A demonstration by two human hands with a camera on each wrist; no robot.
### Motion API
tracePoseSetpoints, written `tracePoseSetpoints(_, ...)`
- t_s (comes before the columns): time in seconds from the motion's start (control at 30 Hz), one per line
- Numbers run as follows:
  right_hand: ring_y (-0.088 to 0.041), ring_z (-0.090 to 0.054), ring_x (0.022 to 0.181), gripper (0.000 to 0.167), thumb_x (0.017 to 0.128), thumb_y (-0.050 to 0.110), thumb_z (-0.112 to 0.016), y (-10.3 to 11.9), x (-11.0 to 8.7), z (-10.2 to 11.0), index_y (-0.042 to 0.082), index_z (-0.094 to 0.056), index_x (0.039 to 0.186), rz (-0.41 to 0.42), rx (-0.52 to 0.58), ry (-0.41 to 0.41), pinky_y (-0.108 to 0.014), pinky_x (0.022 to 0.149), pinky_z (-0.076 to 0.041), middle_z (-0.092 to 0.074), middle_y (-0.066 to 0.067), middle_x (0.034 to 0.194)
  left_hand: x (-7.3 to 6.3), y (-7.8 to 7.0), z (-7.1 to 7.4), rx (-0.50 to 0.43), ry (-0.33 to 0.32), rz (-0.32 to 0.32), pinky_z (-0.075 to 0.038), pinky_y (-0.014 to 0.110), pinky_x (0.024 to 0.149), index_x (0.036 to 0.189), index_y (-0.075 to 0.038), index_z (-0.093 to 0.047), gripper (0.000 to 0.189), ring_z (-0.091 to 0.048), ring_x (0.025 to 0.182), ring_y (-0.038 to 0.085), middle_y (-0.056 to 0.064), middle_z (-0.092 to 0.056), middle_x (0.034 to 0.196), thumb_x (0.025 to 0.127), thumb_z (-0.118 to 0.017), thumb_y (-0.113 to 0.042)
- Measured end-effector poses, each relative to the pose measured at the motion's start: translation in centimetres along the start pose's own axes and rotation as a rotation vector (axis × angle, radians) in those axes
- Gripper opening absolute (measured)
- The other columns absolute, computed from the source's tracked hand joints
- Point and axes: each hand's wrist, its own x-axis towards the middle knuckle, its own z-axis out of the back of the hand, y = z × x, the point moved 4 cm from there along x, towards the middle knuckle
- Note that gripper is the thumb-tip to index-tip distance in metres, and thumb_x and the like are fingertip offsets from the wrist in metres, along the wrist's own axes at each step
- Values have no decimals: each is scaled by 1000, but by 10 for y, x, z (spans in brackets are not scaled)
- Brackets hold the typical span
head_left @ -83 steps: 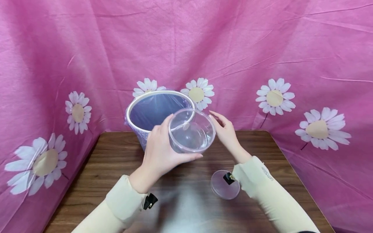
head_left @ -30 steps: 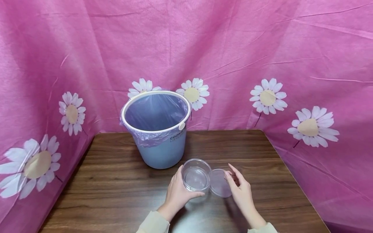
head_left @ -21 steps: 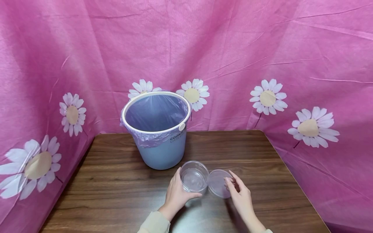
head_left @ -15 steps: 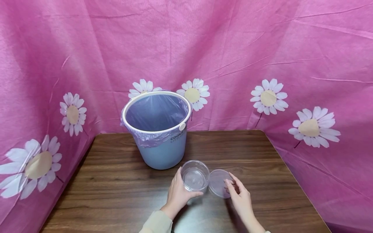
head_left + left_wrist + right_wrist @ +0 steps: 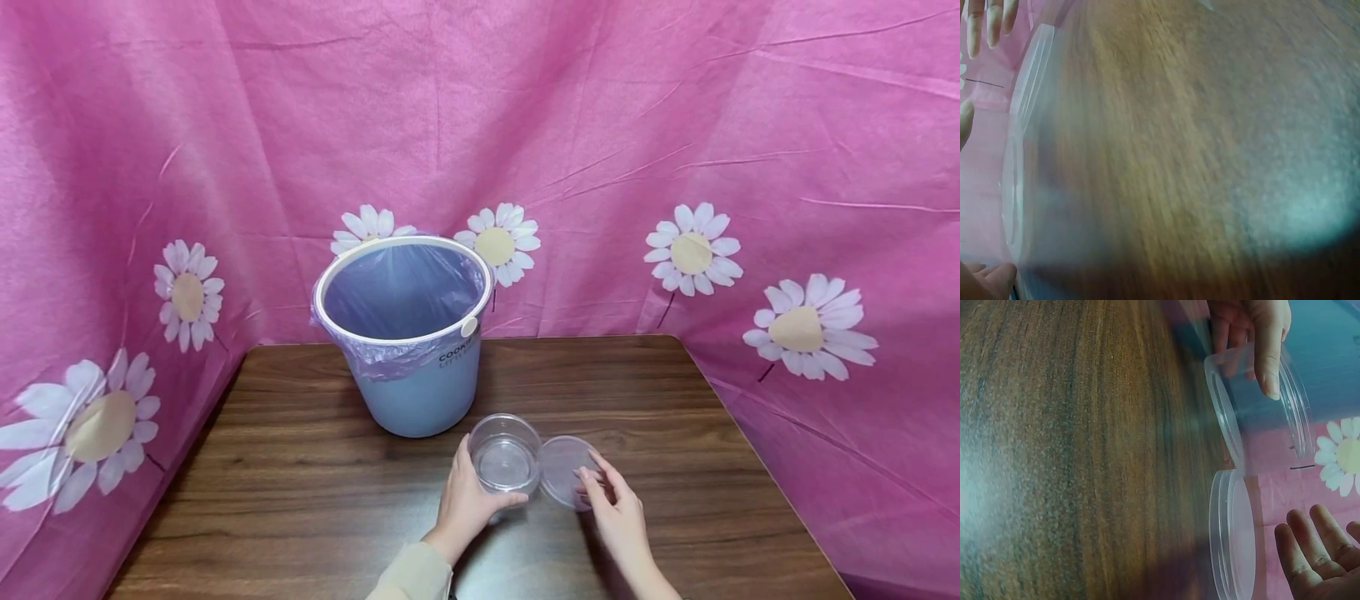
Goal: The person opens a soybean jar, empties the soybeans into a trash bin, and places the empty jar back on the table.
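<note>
A clear round plastic container stands with its open top up, near the middle of the table. My left hand grips it from the left side, thumb along the near side; the right wrist view shows left fingers around its wall. To the right, touching or almost touching the container, a clear round lid lies flat on the table. Over the lid's right edge hovers my right hand, its fingers loosely bent and holding nothing. In the right wrist view a gap shows between those fingers and the lid.
A light blue bin with a white rim and a purple bag liner stands behind the container, to its left. The brown wood-grain table ends at a pink cloth backdrop printed with daisies.
The container was held up, tilted, in front of the bin by the left hand and is now down beside the lid. The right hand came down from beside it to the lid. The last second shows little movement.
</note>
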Motion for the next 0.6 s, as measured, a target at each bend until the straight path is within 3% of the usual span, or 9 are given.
tracePoseSetpoints(0.2, -3, -70, 74, 36, 100, 6, -55, -3, -1, -1, -8, -54, 134, -11, 20, 2, -23, 68, -58, -71, -27, 103, 1, 8, 1, 23, -30, -4, -44, 52, 106, 150, 0, -32, 129, -51, 130, 40, 23, -48, 145, 49, -96, -47)
tracePoseSetpoints(0.6, -3, -69, 73, 37, 100, 7, -55, -6, 0, 0, -8, -55, 133, -25, 11, 8, -22, 68, -58, -71, -28, 103, 1, 10, -1, 46, 2, -27, -42, 53, 108, 152, -1, -26, 134, -47, 134, 42, 24, -41, 151, 49, -96, -49)
